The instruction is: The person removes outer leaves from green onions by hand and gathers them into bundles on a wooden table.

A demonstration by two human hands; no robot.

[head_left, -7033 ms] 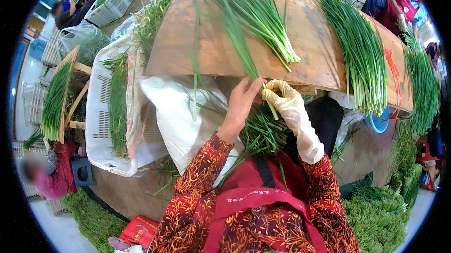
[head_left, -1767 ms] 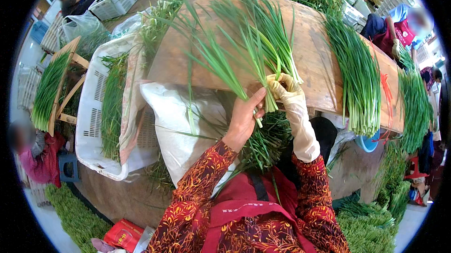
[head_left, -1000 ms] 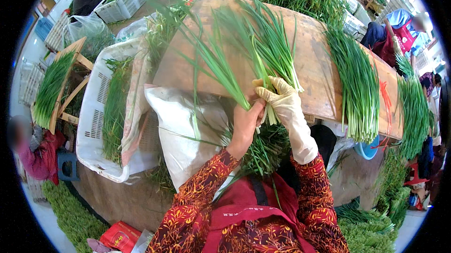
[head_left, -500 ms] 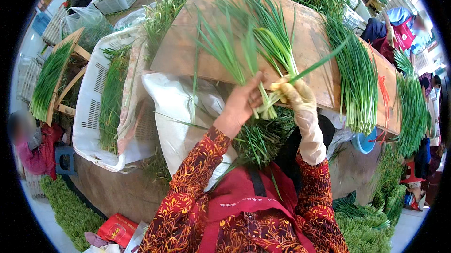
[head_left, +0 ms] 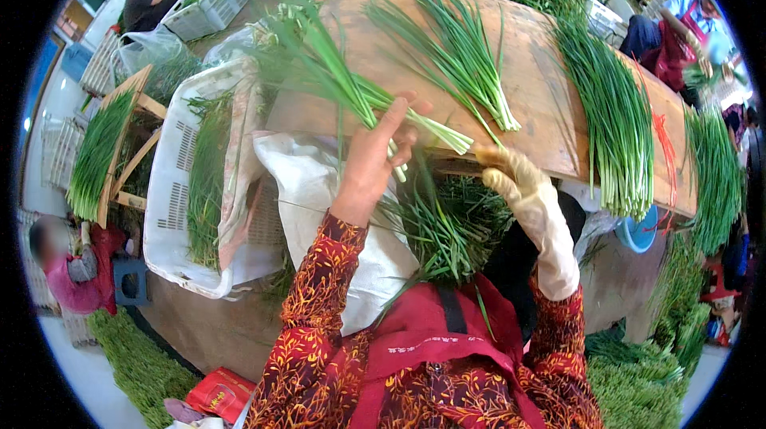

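My bare left hand point(head_left: 371, 154) is closed around a small bunch of garlic chives point(head_left: 339, 78). Their green leaves fan up and to the left, blurred, and the pale stems poke out below and to the right of the fingers. My right hand point(head_left: 523, 190), in a cream rubber glove, is open by the near edge of the wooden board point(head_left: 535, 70), its fingers curved and apart. Just beyond its fingertips, a loose bunch of chives point(head_left: 471, 70) lies on the board with its white ends toward me. A thicker pile of chives point(head_left: 610, 126) lies further right.
At left stands a white plastic crate point(head_left: 171, 190) with greens and a cloth over its side. A white sack point(head_left: 319, 214) and loose leaves point(head_left: 447, 230) are below the board. Red ties point(head_left: 662, 150) and a blue bucket point(head_left: 638, 230) are at right. Other people sit around.
My left hand has moved left, carrying the chives away from the right hand. My right hand has let go of the stems and drawn slightly down toward me.
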